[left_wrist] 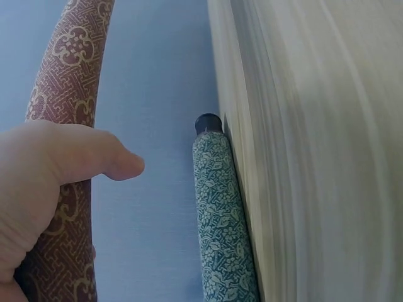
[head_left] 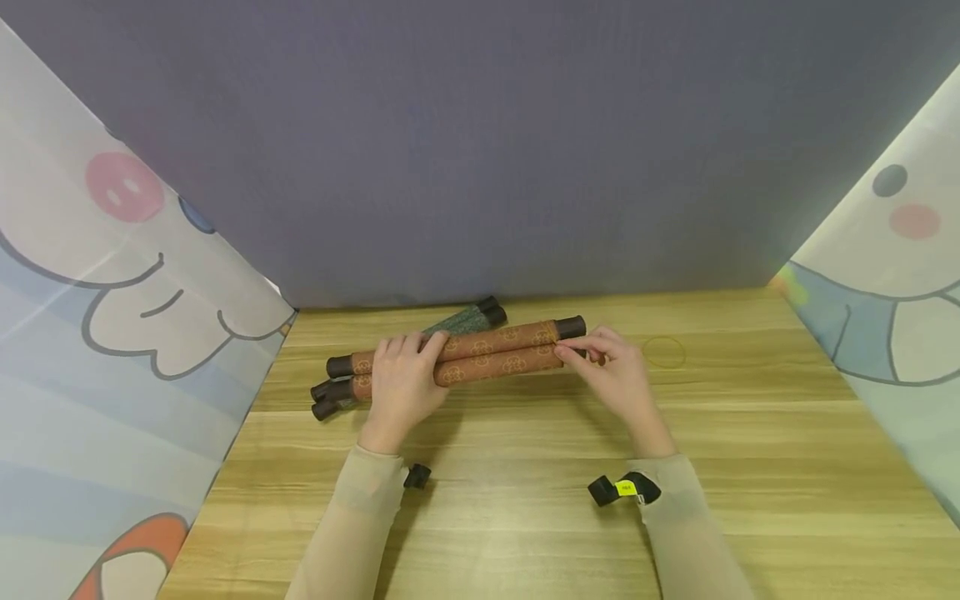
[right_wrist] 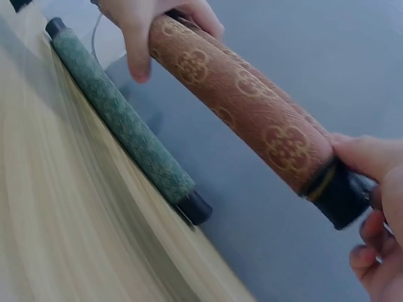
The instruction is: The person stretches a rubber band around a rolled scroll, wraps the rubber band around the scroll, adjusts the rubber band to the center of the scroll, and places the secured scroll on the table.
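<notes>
Two brown scrolls with gold flower patterns and dark end knobs lie side by side: a far one (head_left: 510,336) and a near one (head_left: 498,367). My left hand (head_left: 401,379) grips both near their left part, thumb laid across them in the left wrist view. At their right end, my right hand (head_left: 615,371) pinches with thumb and forefinger by the knobs. A thin yellow rubber band (right_wrist: 322,180) shows round that end in the right wrist view; its stretch inside the fingers is hidden. Behind and partly under them lie green patterned scrolls (left_wrist: 220,214) with dark knobs.
Another yellow rubber band (head_left: 664,352) lies flat on the wood-grain table (head_left: 750,467), right of my right hand. A grey panel (head_left: 525,167) stands along the back edge, and cartoon-printed sheets (head_left: 90,333) hang at both sides.
</notes>
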The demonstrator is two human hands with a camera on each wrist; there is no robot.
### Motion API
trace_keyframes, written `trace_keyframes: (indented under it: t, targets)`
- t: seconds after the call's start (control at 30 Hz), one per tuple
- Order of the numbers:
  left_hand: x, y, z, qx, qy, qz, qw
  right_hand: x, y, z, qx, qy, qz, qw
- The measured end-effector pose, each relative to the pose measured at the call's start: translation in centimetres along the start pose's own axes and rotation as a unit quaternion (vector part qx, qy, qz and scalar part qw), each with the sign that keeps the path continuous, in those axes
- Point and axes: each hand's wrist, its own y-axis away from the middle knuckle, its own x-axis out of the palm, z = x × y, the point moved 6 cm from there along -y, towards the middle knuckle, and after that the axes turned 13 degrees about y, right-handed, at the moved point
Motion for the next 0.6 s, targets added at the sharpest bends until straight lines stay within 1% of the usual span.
trace_keyframes:
  t: [0.03,0.1,0.2,0.3,0.4,0.47,0.5,0.6]
  targets:
    - [0.0,-0.1,-0.1,0.001,-0.003,-0.002,1.0000,0.1,0.0,-0.1,0.015,-0.001,-0.002,0.9999]
    - [-0.1,-0.2,-0.1,0.003,-0.010,-0.004,0.9999,0.3,-0.1,-0.3,0.030,-0.003,-0.002,0.9995]
    - [-0.1,-0.2,-0.2,0.002,-0.017,-0.001,0.9999,0.7,-0.1,-0.2,0.026,0.005,0.023,0.9994]
    - [0.0,-0.1,0.0,-0.006,-0.020,0.008,0.9997,1.1,0.0,0.0,-0.007,0.018,0.077,0.9968]
    - [0.1,0.1,0.3,-0.016,-0.020,0.018,0.9995,1.3,0.3,0.4,-0.056,0.025,0.127,0.9900]
    - [0.2,0.2,0.6,-0.027,-0.016,0.018,0.9993,1.3,0.4,0.5,-0.081,0.028,0.141,0.9863]
    - [0.1,0.3,0.7,-0.034,-0.013,0.016,0.9992,1.2,0.5,0.6,-0.090,0.029,0.142,0.9853]
    - [-0.1,0.4,1.3,-0.058,-0.002,0.000,0.9983,1.5,0.4,0.7,-0.111,0.063,0.134,0.9828]
